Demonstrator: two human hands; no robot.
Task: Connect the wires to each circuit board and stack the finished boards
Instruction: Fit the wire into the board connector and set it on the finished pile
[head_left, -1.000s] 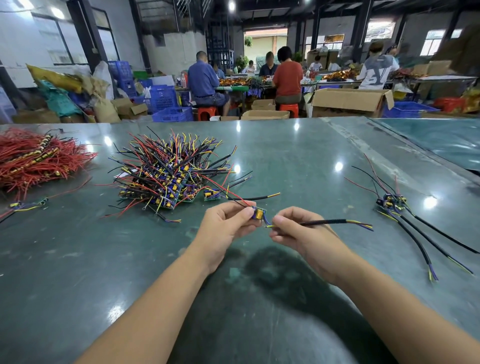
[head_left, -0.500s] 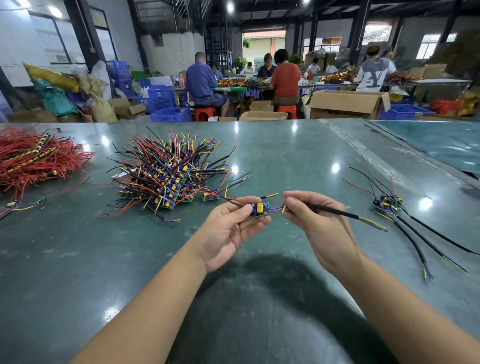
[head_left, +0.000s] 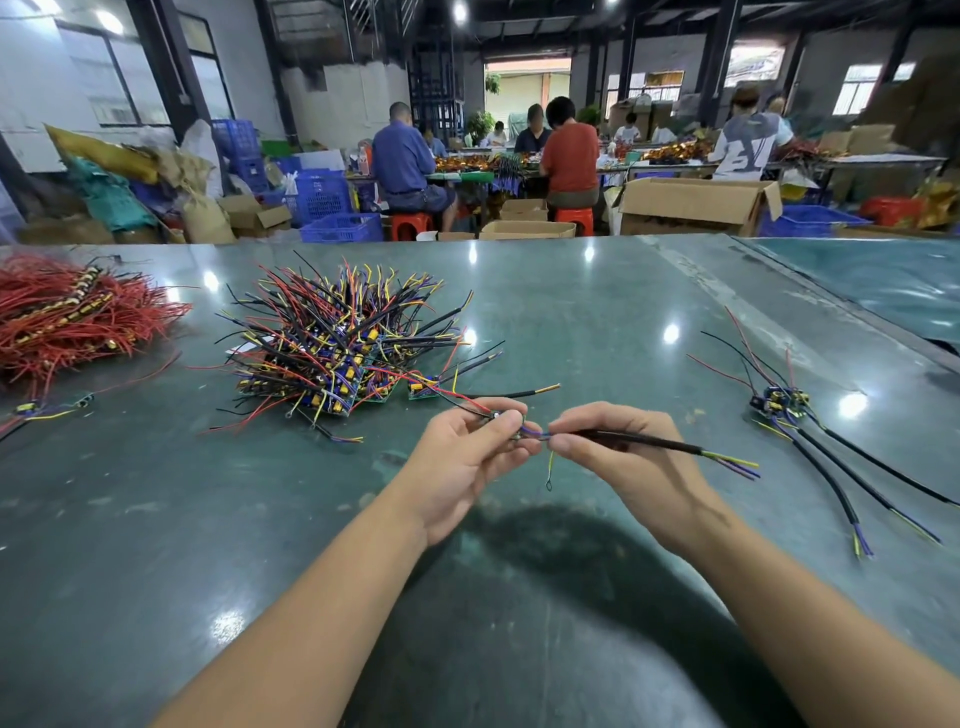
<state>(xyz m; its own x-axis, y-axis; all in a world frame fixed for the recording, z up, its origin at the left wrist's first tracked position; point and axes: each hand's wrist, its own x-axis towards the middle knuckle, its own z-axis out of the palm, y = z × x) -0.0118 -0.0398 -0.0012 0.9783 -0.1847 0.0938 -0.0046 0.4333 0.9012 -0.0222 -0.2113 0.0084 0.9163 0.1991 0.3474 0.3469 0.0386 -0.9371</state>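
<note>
Board (head_left: 521, 434), small and mostly hidden between fingertips, sits at the centre of the view, held just above the green table (head_left: 597, 322). Only a sliver of it shows, with short purple leads at its right edge and a red wire and a black wire running off to ten o'clock. The left hand (head_left: 470, 457) pinches the board with thumb and curled fingers. The right hand (head_left: 618, 457), touching it from three o'clock, pinches a black cable (head_left: 654, 442) whose inner end meets the board; the cable's far end points to three o'clock and fans into yellow and purple strands. A thin yellow-green lead (head_left: 550, 470) with a small loop at its tip dangles at six o'clock between the hands.

At ten o'clock, near the left hand, lies a bristling pile (head_left: 343, 348) of boards with black, red, yellow and purple wires sticking out everywhere. At nine o'clock, well apart, lies a heap of red wires (head_left: 78, 317). At three o'clock, well apart from the right hand, rests a stack (head_left: 779, 404) of boards whose black cables trail toward four o'clock.

At twelve o'clock, beyond the table, people (head_left: 569, 150) sit on red stools at other benches among cardboard boxes (head_left: 691, 205) and blue crates (head_left: 322, 195).
</note>
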